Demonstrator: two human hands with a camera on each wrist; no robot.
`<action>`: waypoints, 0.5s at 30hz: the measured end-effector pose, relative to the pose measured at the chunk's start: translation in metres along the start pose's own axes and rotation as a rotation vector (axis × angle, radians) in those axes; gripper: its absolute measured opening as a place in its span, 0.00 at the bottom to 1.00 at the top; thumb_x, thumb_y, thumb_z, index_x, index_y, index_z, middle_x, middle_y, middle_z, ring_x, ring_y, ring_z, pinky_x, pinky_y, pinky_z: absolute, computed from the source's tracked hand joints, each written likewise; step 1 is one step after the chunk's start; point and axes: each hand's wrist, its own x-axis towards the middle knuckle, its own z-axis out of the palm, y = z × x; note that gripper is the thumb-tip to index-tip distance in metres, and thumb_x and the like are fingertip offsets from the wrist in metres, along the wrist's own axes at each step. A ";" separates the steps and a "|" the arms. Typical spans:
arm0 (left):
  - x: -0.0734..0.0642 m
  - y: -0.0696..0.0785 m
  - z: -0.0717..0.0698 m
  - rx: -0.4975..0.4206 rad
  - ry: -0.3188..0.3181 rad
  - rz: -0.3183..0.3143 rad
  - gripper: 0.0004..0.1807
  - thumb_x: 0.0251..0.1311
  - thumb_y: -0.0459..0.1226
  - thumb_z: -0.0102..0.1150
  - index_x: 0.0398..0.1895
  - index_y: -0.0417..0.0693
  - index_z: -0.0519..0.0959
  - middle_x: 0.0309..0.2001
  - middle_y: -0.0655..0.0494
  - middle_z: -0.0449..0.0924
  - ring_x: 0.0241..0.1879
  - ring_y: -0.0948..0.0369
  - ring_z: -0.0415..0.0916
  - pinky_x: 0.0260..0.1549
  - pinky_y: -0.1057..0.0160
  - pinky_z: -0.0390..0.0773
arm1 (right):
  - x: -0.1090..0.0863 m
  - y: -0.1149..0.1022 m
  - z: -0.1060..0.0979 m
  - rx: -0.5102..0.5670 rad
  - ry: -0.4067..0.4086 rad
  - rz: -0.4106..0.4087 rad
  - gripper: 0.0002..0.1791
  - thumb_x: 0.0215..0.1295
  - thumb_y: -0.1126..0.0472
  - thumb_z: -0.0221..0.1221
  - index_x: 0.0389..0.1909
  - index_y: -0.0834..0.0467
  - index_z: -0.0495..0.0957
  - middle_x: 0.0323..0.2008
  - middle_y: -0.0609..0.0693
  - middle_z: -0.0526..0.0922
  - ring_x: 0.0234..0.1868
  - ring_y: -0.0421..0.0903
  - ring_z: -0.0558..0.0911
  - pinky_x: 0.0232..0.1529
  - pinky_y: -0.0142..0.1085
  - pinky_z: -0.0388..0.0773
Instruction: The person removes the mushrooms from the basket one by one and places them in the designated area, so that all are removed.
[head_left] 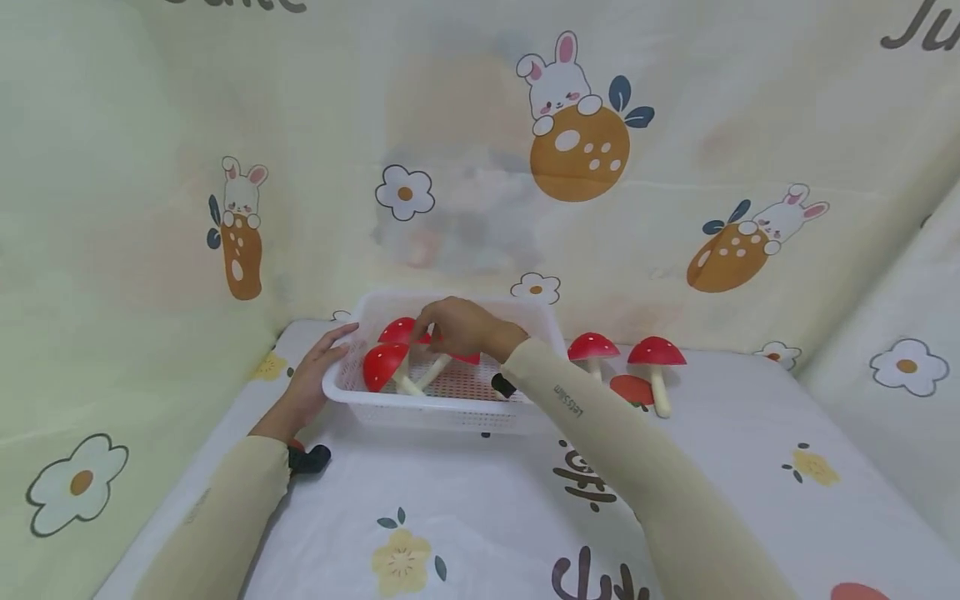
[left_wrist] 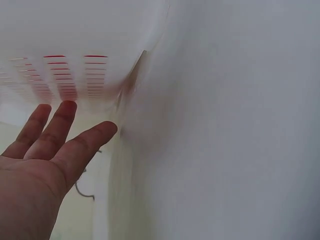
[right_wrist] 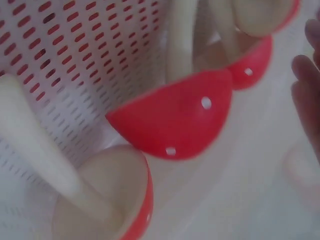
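Mushrooms (right_wrist: 172, 120) with red, white-spotted caps lie in the white basket (head_left: 442, 402), below and to the left of the right hand (head_left: 465, 323); its fingers (head_left: 422, 323) bend downward, and whether they pinch anything I cannot tell, since the right wrist view catches only their blurred edge. At the basket's left end, the left hand (head_left: 306, 386) has its fingers spread wide and nearly straight. Reaching inside probably goes best with that hand bracing the basket lightly, so it does not slide on the tabletop (head_left: 330, 533). Left of the right fingers, the front mushroom (head_left: 386, 367) crowds the rear mushroom (head_left: 396, 331), so small, slow movements should keep their caps from knocking. A gentle hold close under a cap would likely be steadier than one at the stem's far end. One partly hidden mushroom (head_left: 468, 359) sits under the right hand, so the palm had best stay high. Well right of those fingers, beyond the sleeve (head_left: 570, 400), two outer mushrooms (head_left: 657, 352) rest outside the basket; the forearm should clear them.
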 end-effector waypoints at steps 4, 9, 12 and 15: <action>0.002 0.002 0.002 -0.004 -0.009 0.008 0.28 0.72 0.54 0.45 0.74 0.77 0.56 0.78 0.60 0.51 0.71 0.49 0.62 0.54 0.53 0.80 | 0.011 -0.001 0.011 -0.045 0.006 -0.022 0.13 0.58 0.63 0.69 0.44 0.48 0.86 0.46 0.43 0.85 0.48 0.45 0.81 0.51 0.34 0.81; 0.000 0.002 0.000 -0.019 -0.001 0.014 0.28 0.73 0.53 0.44 0.74 0.74 0.56 0.77 0.59 0.52 0.72 0.49 0.61 0.55 0.53 0.78 | 0.024 -0.003 0.025 -0.021 0.029 -0.047 0.13 0.56 0.61 0.70 0.42 0.46 0.85 0.46 0.39 0.83 0.49 0.42 0.79 0.53 0.32 0.80; -0.001 0.002 0.000 -0.015 -0.005 0.011 0.28 0.74 0.53 0.43 0.75 0.72 0.55 0.78 0.59 0.51 0.73 0.49 0.60 0.56 0.53 0.78 | 0.028 -0.005 0.030 0.011 0.036 -0.018 0.16 0.52 0.61 0.73 0.43 0.45 0.84 0.45 0.38 0.82 0.47 0.41 0.78 0.51 0.31 0.81; -0.002 0.003 0.001 -0.032 -0.005 0.004 0.28 0.74 0.51 0.43 0.75 0.71 0.55 0.78 0.59 0.50 0.73 0.49 0.59 0.57 0.53 0.77 | 0.030 -0.006 0.033 0.021 0.040 0.028 0.19 0.49 0.61 0.75 0.43 0.44 0.84 0.45 0.38 0.81 0.46 0.40 0.78 0.49 0.30 0.81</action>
